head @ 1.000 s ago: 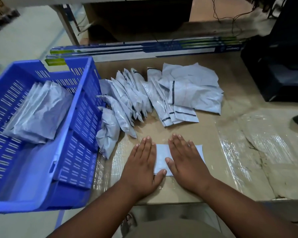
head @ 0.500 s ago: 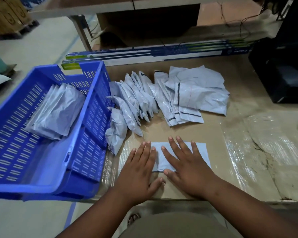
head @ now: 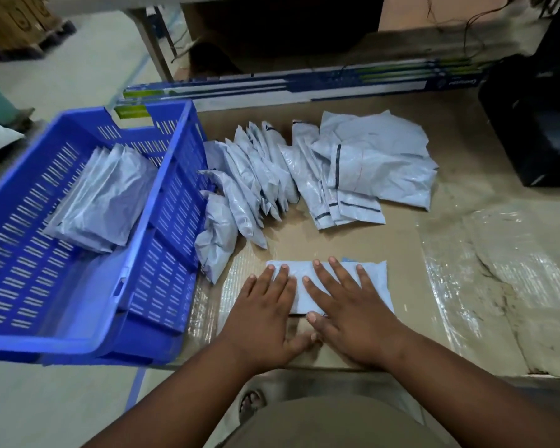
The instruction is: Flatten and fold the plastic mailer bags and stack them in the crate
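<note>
A folded white mailer bag (head: 377,279) lies flat on the brown table near its front edge. My left hand (head: 264,313) presses on its left end with straight fingers. On the bag's middle and right part, my right hand (head: 346,307) lies flat with its fingers spread. Beyond them, several unfolded grey-white mailer bags (head: 304,176) spread in a fan across the table. A blue slotted crate (head: 162,263) stands at the left, overhanging the table edge. Inside it rests a small stack of folded bags (head: 107,202).
Long flat blue-and-white boxes (head: 304,88) run along the table's back edge. A black machine (head: 534,124) occupies the back right corner. Clear tape patches (head: 498,270) cover the cardboard surface on the right. Below the table edge I see my lap and a sandalled foot (head: 251,404).
Both hands slid outward over the bag, fingers spreading, so more of its right part shows. The camera view shifted, bringing the crate further right in the frame.
</note>
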Available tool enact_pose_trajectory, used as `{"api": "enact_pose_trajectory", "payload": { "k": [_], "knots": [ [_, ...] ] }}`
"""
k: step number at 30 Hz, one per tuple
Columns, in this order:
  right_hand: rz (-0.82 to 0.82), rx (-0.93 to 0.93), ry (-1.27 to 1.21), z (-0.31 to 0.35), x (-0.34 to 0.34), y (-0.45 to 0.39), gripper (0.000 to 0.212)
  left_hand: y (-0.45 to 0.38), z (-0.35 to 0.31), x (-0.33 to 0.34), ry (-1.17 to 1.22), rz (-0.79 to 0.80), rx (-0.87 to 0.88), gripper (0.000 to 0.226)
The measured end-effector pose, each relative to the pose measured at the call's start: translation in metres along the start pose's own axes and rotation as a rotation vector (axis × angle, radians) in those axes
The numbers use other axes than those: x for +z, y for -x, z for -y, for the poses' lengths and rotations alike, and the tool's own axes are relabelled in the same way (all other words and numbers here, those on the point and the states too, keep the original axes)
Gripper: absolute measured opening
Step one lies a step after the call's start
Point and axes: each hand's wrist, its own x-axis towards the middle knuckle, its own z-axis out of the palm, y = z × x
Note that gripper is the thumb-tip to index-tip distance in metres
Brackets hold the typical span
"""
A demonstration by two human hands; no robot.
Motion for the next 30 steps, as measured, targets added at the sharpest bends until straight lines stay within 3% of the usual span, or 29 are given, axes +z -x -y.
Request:
{"api": "enact_pose_trajectory", "payload": {
  "k": [3, 6, 8, 11, 14, 18, 23, 26, 28, 30],
  "knots": [
    [0.024, -0.020, -0.214, -0.010, -0.006, -0.003, 0.078, -0.017, -0.012, -0.009, 0.054, -0.093, 0.102, 0.097],
    [0.020, -0.033, -0.498, -0.026, -0.012, -0.002, 0.070, -0.024, -0.019, 0.003, 0.097, -0.032, 0.256, 0.101],
    [-0.051, 0.001, -0.578, -0.033, -0.021, 0.008, 0.079, -0.025, -0.020, 0.011, 0.081, 0.004, 0.274, 0.107],
    [-0.140, -0.015, -0.246, -0.039, -0.025, 0.026, 0.083, -0.026, -0.020, 0.010, 0.027, 0.068, 0.265, 0.108],
    [-0.042, 0.006, 0.025, -0.043, -0.006, 0.035, 0.085, -0.030, -0.025, -0.002, -0.027, 0.125, 0.240, 0.109],
    [0.068, 0.025, 0.012, -0.051, 0.001, 0.028, 0.095, -0.040, -0.041, -0.019, -0.041, 0.060, 0.259, 0.104],
    [0.083, -0.017, -0.038, -0.060, -0.006, 0.031, 0.078, -0.039, -0.049, 0.005, 0.007, 0.045, 0.288, 0.103],
    [-0.012, 0.097, -0.153, -0.061, -0.014, 0.033, 0.087, -0.041, -0.042, -0.001, 0.076, 0.100, 0.288, 0.094],
    [-0.161, 0.162, -0.105, -0.051, -0.024, 0.030, 0.082, -0.040, -0.033, 0.000, 0.153, -0.016, 0.260, 0.083],
    [-0.212, 0.113, -0.069, -0.031, -0.029, 0.020, 0.078, -0.037, -0.026, 0.006, 0.206, -0.151, 0.236, 0.075]
  ]
}}
